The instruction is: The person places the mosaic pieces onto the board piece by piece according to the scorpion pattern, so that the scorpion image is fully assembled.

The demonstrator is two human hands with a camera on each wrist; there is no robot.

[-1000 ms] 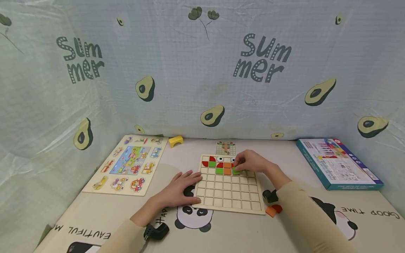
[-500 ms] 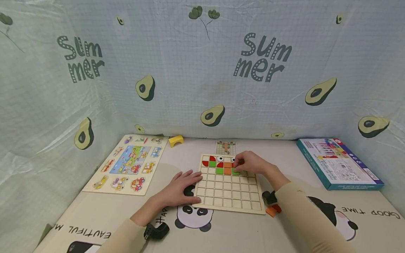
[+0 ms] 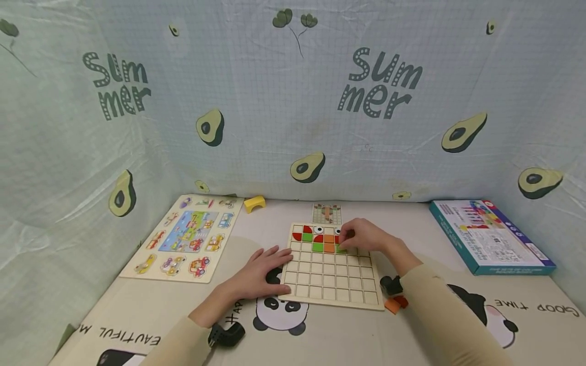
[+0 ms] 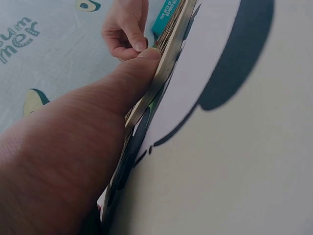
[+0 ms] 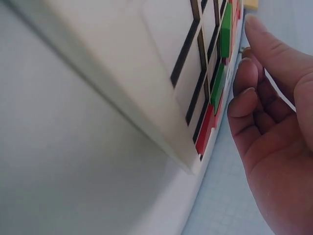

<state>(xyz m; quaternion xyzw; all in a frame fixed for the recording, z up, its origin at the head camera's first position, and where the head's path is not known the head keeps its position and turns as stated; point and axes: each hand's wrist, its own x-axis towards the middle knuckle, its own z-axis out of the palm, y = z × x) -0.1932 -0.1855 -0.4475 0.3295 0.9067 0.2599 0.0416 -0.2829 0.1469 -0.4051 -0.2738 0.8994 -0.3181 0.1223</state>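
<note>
Wood is my guess for the green tile point(image 3: 340, 249): light, stiff, maybe slippery, so I'd hold its thin sides. My right hand point(image 3: 361, 234) seems to pinch it at the board point(image 3: 329, 281), beside the orange tile point(image 3: 328, 248). My left hand point(image 3: 261, 274) touches the board's left edge, fingers spread. The box point(image 3: 490, 236) sits well apart, leaving arm room.

Grid board point(image 3: 329, 267) at centre, tiles point(image 3: 329, 247) in far rows, pattern card point(image 3: 327, 214) behind, vehicle puzzle point(image 3: 188, 239) left, box point(image 3: 496, 238) right
</note>
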